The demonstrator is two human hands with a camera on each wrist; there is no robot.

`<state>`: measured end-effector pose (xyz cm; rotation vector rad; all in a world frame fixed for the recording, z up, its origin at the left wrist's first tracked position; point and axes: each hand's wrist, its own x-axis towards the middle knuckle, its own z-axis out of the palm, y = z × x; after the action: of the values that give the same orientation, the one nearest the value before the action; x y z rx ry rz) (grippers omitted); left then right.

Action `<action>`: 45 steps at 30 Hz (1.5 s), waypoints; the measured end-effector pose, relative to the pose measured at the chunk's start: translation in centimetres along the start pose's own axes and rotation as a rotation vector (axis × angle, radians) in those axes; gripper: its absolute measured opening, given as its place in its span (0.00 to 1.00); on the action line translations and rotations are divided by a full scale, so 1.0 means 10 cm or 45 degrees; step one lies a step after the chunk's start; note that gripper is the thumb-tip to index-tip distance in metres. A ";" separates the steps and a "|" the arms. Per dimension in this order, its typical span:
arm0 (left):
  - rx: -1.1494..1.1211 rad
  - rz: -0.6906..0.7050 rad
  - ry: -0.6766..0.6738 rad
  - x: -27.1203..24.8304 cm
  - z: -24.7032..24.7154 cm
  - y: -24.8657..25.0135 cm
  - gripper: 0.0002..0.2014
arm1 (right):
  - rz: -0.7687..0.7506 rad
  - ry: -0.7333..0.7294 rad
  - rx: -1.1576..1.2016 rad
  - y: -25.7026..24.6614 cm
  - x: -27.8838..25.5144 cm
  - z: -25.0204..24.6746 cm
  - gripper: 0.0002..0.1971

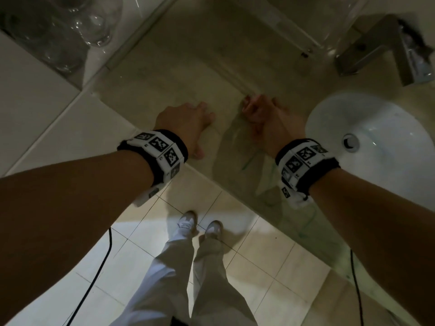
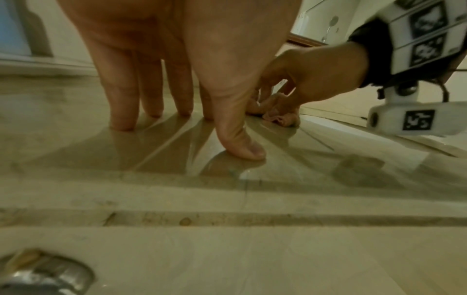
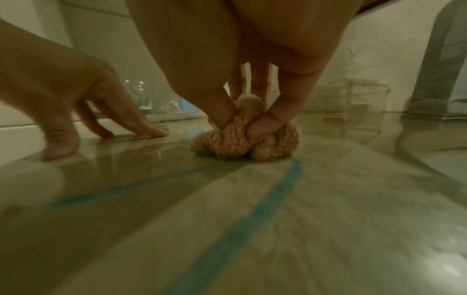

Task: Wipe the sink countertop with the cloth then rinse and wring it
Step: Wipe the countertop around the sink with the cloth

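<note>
A small bunched orange cloth (image 3: 242,137) sits on the glossy beige countertop (image 1: 179,74), and my right hand (image 1: 261,114) pinches it between thumb and fingers and presses it down. In the left wrist view the cloth (image 2: 278,115) shows under that hand (image 2: 303,79). My left hand (image 1: 188,123) rests beside it, to the left, fingertips (image 2: 121,123) and thumb planted on the counter, holding nothing. Blue-green streaks (image 3: 240,229) mark the counter nearer to me than the cloth.
A white round sink basin (image 1: 376,142) with a metal drain lies to the right, a steel faucet (image 1: 376,50) behind it. Clear glasses (image 1: 77,27) stand at the back left. The counter's front edge runs diagonally above tiled floor and my shoes (image 1: 200,224).
</note>
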<state>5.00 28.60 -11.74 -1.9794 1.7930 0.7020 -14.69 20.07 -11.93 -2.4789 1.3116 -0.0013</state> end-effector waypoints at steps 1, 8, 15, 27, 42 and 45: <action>0.006 0.004 0.009 -0.02 -0.02 0.01 0.50 | -0.029 -0.012 -0.020 -0.04 -0.08 0.04 0.11; 0.062 0.042 0.029 -0.09 -0.05 0.05 0.45 | -0.141 -0.283 -0.032 -0.40 -1.06 0.30 0.13; 0.073 0.044 0.042 -0.10 -0.05 0.11 0.42 | -0.094 -0.350 0.053 -0.34 -1.01 0.23 0.12; 0.021 0.118 -0.029 -0.01 0.08 0.35 0.45 | 0.419 -0.202 0.122 0.18 -0.32 -0.48 0.24; 0.090 0.397 0.011 -0.18 0.15 1.12 0.36 | 0.210 -0.424 0.101 -0.14 -1.63 0.16 0.12; 0.101 0.397 0.046 -0.18 0.13 1.14 0.34 | 0.204 -0.405 0.089 -0.06 -1.49 0.05 0.13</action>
<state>-6.54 29.47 -11.18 -1.6900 2.1432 0.6781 -22.67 32.52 -9.92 -2.1969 1.3391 0.3637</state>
